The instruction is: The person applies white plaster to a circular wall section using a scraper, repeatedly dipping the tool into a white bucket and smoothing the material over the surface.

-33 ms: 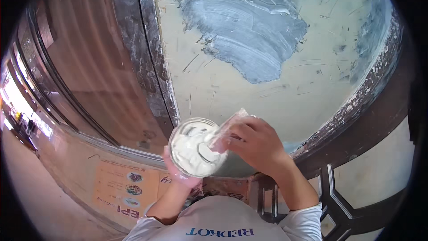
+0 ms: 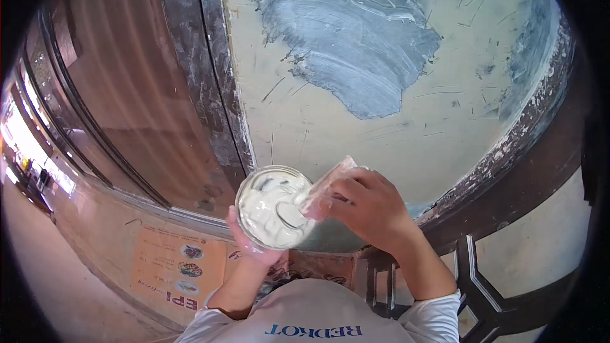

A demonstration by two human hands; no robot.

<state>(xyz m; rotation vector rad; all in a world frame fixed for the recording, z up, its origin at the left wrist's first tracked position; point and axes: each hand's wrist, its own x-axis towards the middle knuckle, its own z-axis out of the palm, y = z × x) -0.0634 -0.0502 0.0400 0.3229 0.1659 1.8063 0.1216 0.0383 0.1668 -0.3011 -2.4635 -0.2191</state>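
Tub: a round, clear-rimmed tub (image 2: pixel 279 246), just off the middle toward 7 o'clock, tilted so that its mouth faces the camera.
Paste: thick white paste (image 2: pixel 262 204) fills much of the visible mouth, with a curved furrow toward the tub's 4 o'clock.
Left hand: the left hand (image 2: pixel 250 242) cups the tub from its 7 to 9 o'clock side, thumb along the outer wall; the other fingers are mostly hidden beneath.
Right hand: the right hand (image 2: pixel 368 202), at the tub's 3 o'clock, pinches a flat, pale, smeared spreader (image 2: pixel 327 185) with fingers drawn in narrow.
Spreader: it slants from 1 o'clock down across the tub's 3 o'clock rim; its lower end seems to meet the paste, though exact contact cannot be told.
Coated part: a broad bluish-grey patch (image 2: pixel 356 44) with white sweeping streaks lies at 1 o'clock on the pale panel (image 2: pixel 286 133); it looks already spread over. A similar smear (image 2: pixel 532 54) runs along the edge at 2 o'clock.
Uncoated part: scratched, pale surface surrounds the patch; judging by this, coverage is partial, with plenty of paste left.
Surroundings: a scuffed dark post (image 2: pixel 210 82) at 10 o'clock, an orange printed sheet (image 2: pixel 152 267) at 8.
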